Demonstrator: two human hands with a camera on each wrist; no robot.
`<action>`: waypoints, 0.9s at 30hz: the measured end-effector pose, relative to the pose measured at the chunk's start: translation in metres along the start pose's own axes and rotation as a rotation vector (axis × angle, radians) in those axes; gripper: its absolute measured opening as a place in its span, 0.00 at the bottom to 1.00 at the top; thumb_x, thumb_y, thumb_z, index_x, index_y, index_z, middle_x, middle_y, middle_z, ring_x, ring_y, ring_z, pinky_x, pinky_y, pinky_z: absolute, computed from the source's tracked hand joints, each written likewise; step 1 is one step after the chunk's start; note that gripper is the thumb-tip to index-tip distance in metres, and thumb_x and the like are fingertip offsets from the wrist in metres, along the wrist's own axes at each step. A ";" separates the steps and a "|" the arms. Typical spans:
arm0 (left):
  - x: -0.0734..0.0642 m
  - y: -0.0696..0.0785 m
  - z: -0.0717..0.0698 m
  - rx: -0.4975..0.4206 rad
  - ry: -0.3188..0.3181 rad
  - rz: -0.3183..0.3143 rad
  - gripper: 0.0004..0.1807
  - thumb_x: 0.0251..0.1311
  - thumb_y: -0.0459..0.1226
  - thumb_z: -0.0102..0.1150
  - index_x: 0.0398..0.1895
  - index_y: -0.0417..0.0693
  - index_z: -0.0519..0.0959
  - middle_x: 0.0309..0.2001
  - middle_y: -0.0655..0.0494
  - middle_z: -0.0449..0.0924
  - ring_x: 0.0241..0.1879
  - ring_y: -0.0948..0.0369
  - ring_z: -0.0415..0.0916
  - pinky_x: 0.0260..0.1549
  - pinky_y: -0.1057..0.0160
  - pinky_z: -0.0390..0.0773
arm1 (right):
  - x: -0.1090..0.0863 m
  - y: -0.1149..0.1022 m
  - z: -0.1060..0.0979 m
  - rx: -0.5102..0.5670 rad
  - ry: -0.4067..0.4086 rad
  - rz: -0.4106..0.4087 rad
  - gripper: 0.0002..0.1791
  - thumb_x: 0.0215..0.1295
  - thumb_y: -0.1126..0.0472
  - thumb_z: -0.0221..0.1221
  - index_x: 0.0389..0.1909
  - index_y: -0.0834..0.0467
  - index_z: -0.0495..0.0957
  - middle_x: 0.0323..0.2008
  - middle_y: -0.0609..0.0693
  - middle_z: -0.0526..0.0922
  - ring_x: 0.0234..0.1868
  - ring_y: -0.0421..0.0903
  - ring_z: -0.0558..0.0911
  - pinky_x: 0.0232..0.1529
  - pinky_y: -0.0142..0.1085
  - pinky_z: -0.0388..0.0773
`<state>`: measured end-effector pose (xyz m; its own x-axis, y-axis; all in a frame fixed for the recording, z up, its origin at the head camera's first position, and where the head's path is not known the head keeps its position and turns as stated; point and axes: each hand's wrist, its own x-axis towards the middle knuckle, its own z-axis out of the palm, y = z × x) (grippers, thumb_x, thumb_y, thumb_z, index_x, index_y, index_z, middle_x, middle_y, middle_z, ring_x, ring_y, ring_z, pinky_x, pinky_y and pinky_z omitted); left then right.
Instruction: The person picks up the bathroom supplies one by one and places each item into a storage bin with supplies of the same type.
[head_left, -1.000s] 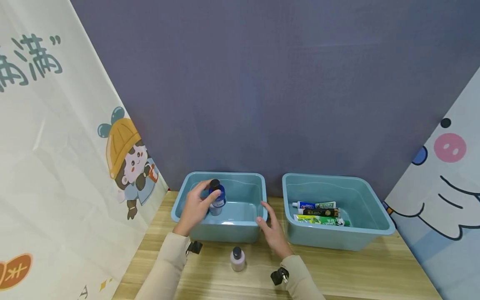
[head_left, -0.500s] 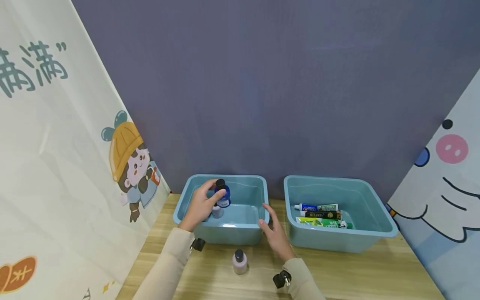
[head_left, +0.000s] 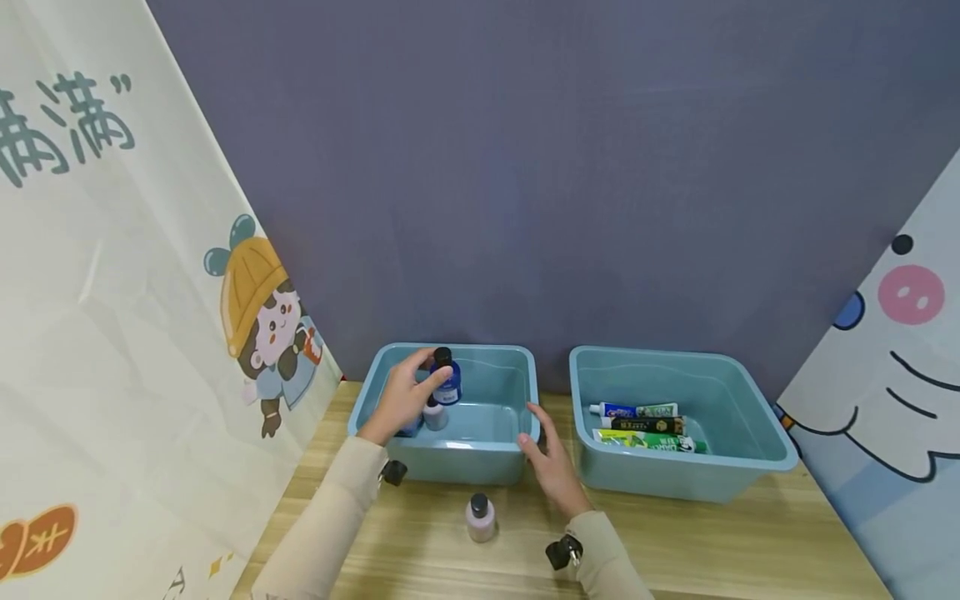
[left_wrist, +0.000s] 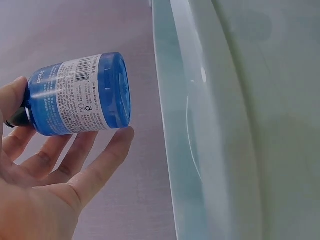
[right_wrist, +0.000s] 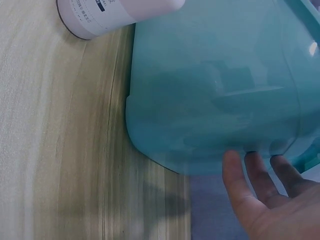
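Observation:
My left hand (head_left: 401,398) holds a blue bottle (head_left: 448,389) with a black cap over the left blue bin (head_left: 480,461). In the left wrist view the bottle (left_wrist: 77,95), printed with a white label, lies between thumb and fingers, clear of the bin's wall. Below it in the bin stands a pale bottle (head_left: 435,417) with a dark cap; beside that, a dark blue thing is partly hidden by my hand. My right hand (head_left: 557,471) touches the bin's front right corner with extended fingers. In the right wrist view its fingertips (right_wrist: 232,162) meet the bin's side.
A pink bottle (head_left: 481,522) with a black cap stands on the wooden table (head_left: 420,558), in front of the left bin. The right bin (head_left: 660,483) holds several toothpaste tubes (head_left: 645,423). A dark cloth wall (head_left: 525,167) rises behind both bins.
My left hand has raised the blue bottle and shifted it slightly right, so the pale bottle beneath it now shows. My right hand stays at the bin's corner.

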<state>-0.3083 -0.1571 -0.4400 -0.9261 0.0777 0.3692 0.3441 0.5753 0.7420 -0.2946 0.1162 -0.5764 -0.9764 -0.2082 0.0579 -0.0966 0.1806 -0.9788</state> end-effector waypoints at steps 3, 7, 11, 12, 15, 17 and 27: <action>0.004 -0.002 -0.002 0.019 -0.016 0.007 0.21 0.71 0.50 0.60 0.61 0.50 0.79 0.53 0.49 0.84 0.54 0.52 0.78 0.56 0.45 0.77 | 0.000 -0.001 0.000 0.005 -0.001 -0.008 0.36 0.72 0.33 0.54 0.77 0.28 0.55 0.83 0.51 0.50 0.80 0.66 0.53 0.69 0.72 0.60; 0.010 -0.004 -0.004 0.024 -0.032 0.010 0.22 0.71 0.52 0.60 0.61 0.52 0.79 0.53 0.50 0.84 0.56 0.51 0.78 0.57 0.40 0.77 | 0.001 0.001 0.000 -0.004 0.006 -0.008 0.35 0.72 0.33 0.53 0.77 0.28 0.55 0.82 0.51 0.50 0.80 0.65 0.52 0.70 0.73 0.56; 0.016 -0.006 -0.006 0.013 -0.036 0.003 0.21 0.70 0.52 0.61 0.59 0.51 0.80 0.52 0.47 0.84 0.56 0.48 0.79 0.58 0.38 0.76 | 0.001 0.002 0.000 -0.004 0.013 -0.011 0.34 0.73 0.35 0.54 0.77 0.28 0.55 0.82 0.52 0.51 0.80 0.65 0.53 0.70 0.73 0.56; 0.017 -0.006 -0.007 0.011 -0.034 -0.002 0.20 0.70 0.51 0.61 0.58 0.51 0.80 0.52 0.47 0.84 0.56 0.48 0.79 0.58 0.38 0.76 | 0.001 0.002 0.001 0.000 0.010 -0.018 0.35 0.73 0.35 0.54 0.77 0.29 0.55 0.82 0.52 0.51 0.80 0.65 0.53 0.69 0.73 0.56; 0.018 -0.008 -0.008 0.018 -0.042 -0.016 0.20 0.70 0.50 0.61 0.58 0.51 0.80 0.54 0.47 0.84 0.57 0.48 0.79 0.58 0.38 0.76 | 0.001 0.001 0.002 0.014 0.002 -0.031 0.36 0.74 0.36 0.54 0.79 0.33 0.55 0.82 0.53 0.51 0.80 0.67 0.53 0.68 0.72 0.59; 0.019 -0.009 -0.008 0.022 -0.052 -0.029 0.20 0.70 0.50 0.61 0.58 0.52 0.80 0.54 0.47 0.83 0.57 0.48 0.79 0.59 0.38 0.76 | 0.001 0.001 0.002 0.024 -0.003 -0.036 0.36 0.74 0.36 0.54 0.79 0.35 0.55 0.83 0.53 0.50 0.80 0.67 0.52 0.68 0.72 0.60; 0.026 -0.016 -0.007 0.059 -0.106 -0.077 0.22 0.71 0.50 0.61 0.61 0.49 0.79 0.56 0.46 0.83 0.57 0.46 0.80 0.58 0.43 0.79 | -0.001 -0.001 0.000 0.014 0.002 -0.024 0.37 0.73 0.35 0.53 0.79 0.35 0.55 0.83 0.53 0.50 0.81 0.66 0.51 0.69 0.73 0.57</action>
<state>-0.3372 -0.1695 -0.4384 -0.9617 0.1150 0.2487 0.2642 0.6297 0.7305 -0.2934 0.1162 -0.5758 -0.9742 -0.2106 0.0814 -0.1169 0.1624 -0.9798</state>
